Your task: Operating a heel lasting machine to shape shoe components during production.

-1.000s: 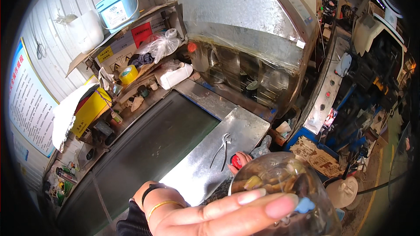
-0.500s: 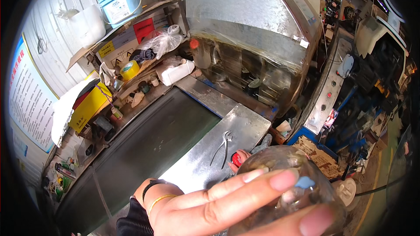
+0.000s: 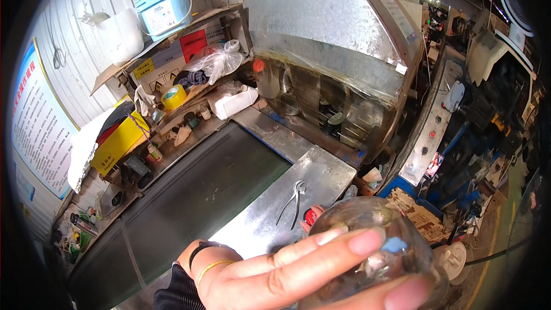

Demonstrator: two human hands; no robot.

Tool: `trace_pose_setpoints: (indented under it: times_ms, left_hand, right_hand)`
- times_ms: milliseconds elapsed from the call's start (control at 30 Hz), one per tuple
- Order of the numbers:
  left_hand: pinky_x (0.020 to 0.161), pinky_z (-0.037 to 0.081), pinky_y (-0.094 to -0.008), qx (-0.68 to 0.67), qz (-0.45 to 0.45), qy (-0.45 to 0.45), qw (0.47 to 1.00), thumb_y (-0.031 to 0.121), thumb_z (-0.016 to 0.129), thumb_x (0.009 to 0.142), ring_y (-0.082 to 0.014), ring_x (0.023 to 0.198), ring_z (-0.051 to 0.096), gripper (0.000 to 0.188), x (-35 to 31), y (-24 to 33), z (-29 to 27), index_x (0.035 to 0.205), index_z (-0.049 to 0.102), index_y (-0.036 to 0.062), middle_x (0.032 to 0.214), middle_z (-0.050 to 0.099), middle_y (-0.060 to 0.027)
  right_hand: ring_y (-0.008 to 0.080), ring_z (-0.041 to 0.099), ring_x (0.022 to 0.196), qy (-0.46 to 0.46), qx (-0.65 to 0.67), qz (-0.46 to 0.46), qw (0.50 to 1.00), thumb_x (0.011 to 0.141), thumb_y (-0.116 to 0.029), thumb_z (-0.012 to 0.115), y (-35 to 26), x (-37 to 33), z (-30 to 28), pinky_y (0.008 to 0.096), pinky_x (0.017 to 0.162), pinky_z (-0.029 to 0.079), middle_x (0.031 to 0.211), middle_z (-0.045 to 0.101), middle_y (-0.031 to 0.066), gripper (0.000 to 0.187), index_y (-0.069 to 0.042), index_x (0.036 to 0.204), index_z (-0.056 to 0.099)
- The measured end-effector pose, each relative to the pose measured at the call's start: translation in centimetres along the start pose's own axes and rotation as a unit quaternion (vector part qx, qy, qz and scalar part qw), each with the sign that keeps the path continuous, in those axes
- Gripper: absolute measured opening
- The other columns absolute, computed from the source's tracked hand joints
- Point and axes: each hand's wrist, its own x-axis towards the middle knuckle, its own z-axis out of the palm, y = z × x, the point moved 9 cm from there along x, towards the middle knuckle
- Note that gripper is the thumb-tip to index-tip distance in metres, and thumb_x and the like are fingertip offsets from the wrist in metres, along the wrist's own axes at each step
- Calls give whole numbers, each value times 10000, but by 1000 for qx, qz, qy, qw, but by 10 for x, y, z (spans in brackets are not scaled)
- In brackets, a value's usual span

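My left hand (image 3: 287, 270) reaches across the foreground, its fingers stretched and pressed round a large clear plastic bottle (image 3: 410, 264). The bottle's rounded, lobed end faces me, with a blue patch (image 3: 394, 244) showing on it. Behind the bottle, my right hand (image 3: 319, 210) is mostly hidden; a few fingertips grip a round red cap (image 3: 310, 217). Whether the cap sits on this bottle I cannot tell. Beyond the hands, metal pliers (image 3: 295, 201) lie with handles spread on a shiny metal plate (image 3: 330, 169).
A dark conveyor belt (image 3: 212, 183) runs under a metal hood (image 3: 327, 23). Along its left side, a cluttered shelf bears a yellow box (image 3: 117, 149), yellow tape (image 3: 174, 97) and a white container (image 3: 232, 103). A blue bucket (image 3: 163, 14) stands above. A control panel (image 3: 430, 143) is at right.
The view has shifted slightly, so the background sits a little lower. My left hand keeps its hold on the bottle and my right hand stays at the red cap.
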Motion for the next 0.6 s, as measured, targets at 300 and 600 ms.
trace_pose_setpoints:
  times_ms: [300, 600]
  left_hand:
    - [931, 530, -546, 11, 57, 12, 998, 268, 616, 943, -457, 1041, 648, 286, -16, -2, -9, 1186, 608, 117, 1172, 676, -104]
    - [922, 533, -550, -9, 253, -22, 967, 308, 582, 960, -442, 1064, 644, 289, -34, 18, -13, 1139, 639, 89, 1127, 691, -80]
  right_hand:
    - [372, 584, 1128, 1, 29, 9, 1000, 818, -378, 734, -1, 5, 0, 436, 979, 468, 1240, 606, 179, 586, -14, 1245, 565]
    - [372, 589, 1119, -1, 56, 24, 998, 817, -381, 732, -1, 1, 1, 435, 972, 471, 1233, 613, 174, 584, -13, 1239, 568]
